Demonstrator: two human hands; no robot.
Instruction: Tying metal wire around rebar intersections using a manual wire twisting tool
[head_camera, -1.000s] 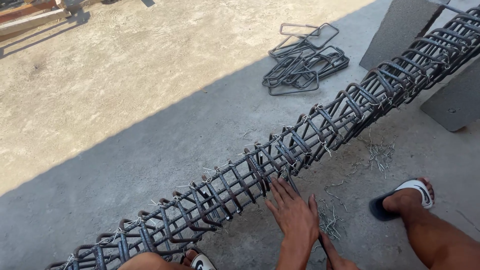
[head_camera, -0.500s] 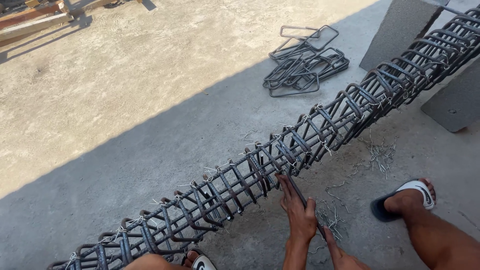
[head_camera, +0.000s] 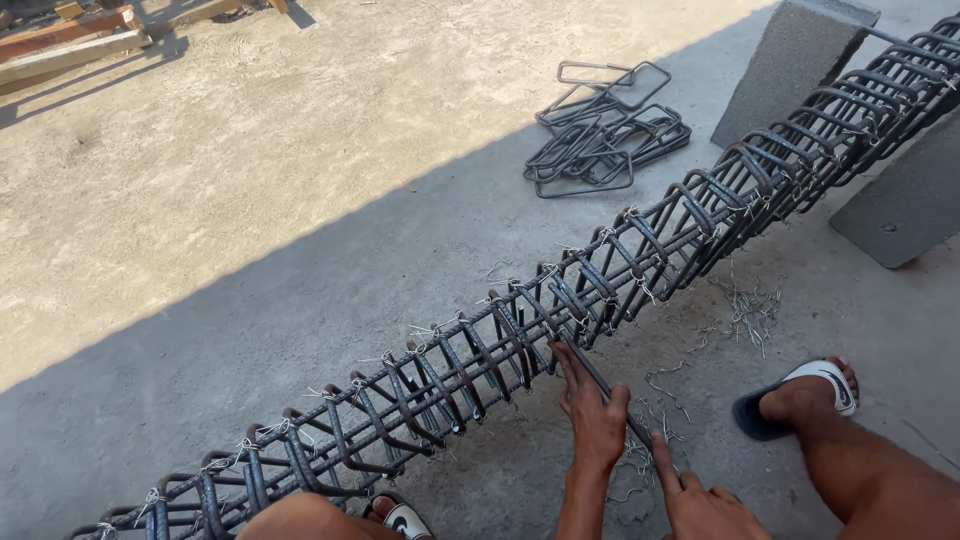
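Hands — left hand (head_camera: 592, 415) now gripping thin rod (head_camera: 606, 392) at rebar cage (head_camera: 560, 310) | right hand (head_camera: 705, 500) pinching rod's near end

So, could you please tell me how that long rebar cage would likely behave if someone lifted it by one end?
The rebar cage probably stays stiff: its long bars are wire-tied to many closely spaced stirrups. It looks heavy, being all steel. Its flat sides should resist rolling.

Hard sunlight bleaches the concrete floor (head_camera: 250, 150) at upper left to a glaring pale tan, a sharp diagonal shadow edge leaves the lower right evenly shaded yet clear, focus is crisp throughout, and straight lines bow slightly toward the wide-angle frame edges.
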